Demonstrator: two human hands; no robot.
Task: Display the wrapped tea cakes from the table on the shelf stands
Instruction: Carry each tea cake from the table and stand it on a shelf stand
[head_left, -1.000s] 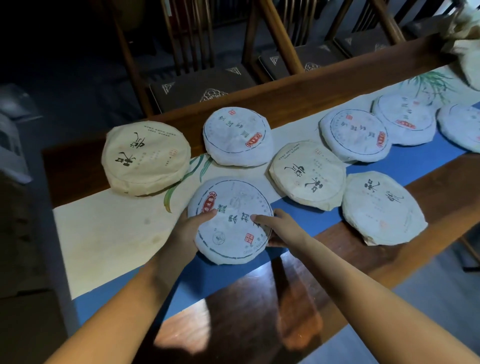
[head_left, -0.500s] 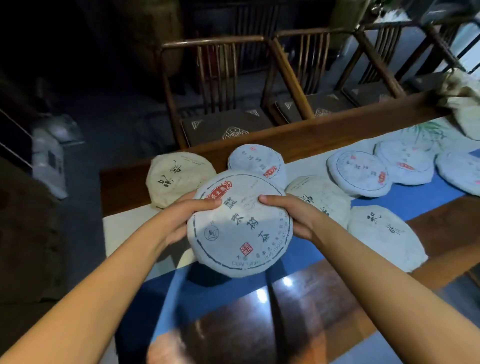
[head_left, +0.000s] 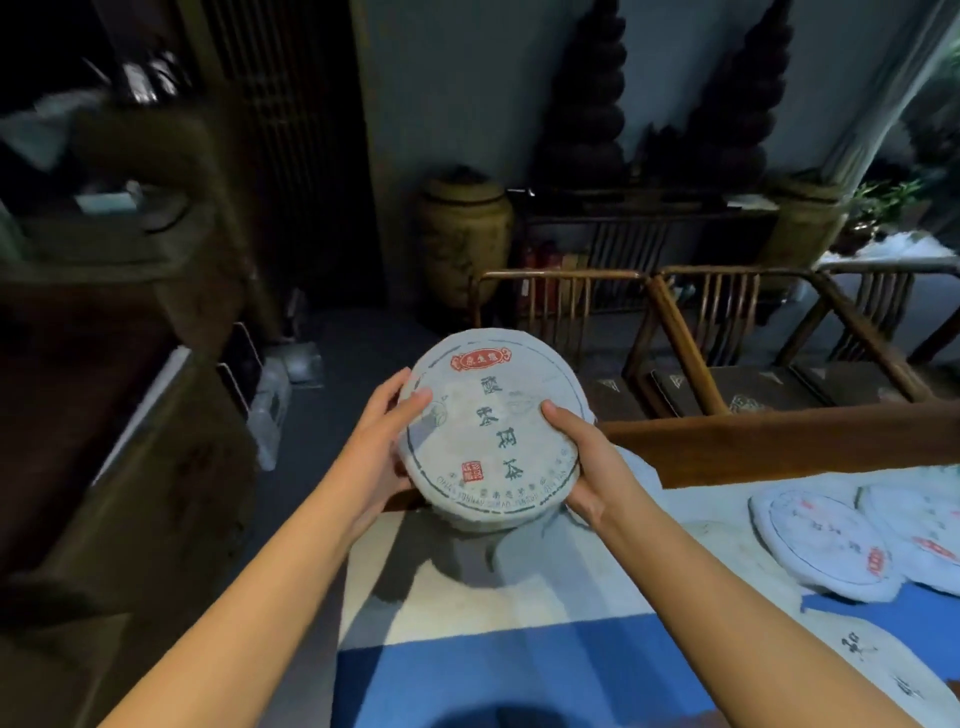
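Note:
I hold a round white-wrapped tea cake (head_left: 493, 431) with a red label and dark characters up in front of me, above the table's left end. My left hand (head_left: 387, 441) grips its left rim and my right hand (head_left: 582, 462) grips its right rim. More wrapped tea cakes lie on the table at the right: a white one with a red seal (head_left: 826, 551), another beside it (head_left: 919, 535), and a cream one (head_left: 893, 675) at the lower right. The shelf (head_left: 104, 291) stands dim and blurred at the left.
The wooden table (head_left: 779, 441) carries a cream and blue runner (head_left: 519, 665). Wooden chairs (head_left: 691, 332) line its far side. A large ceramic jar (head_left: 465, 234) stands against the back wall. Dark floor lies between table and shelf.
Both hands lifted the tea cake off the table and raised it. The view swung up and left, away from the other cakes toward the shelf side.

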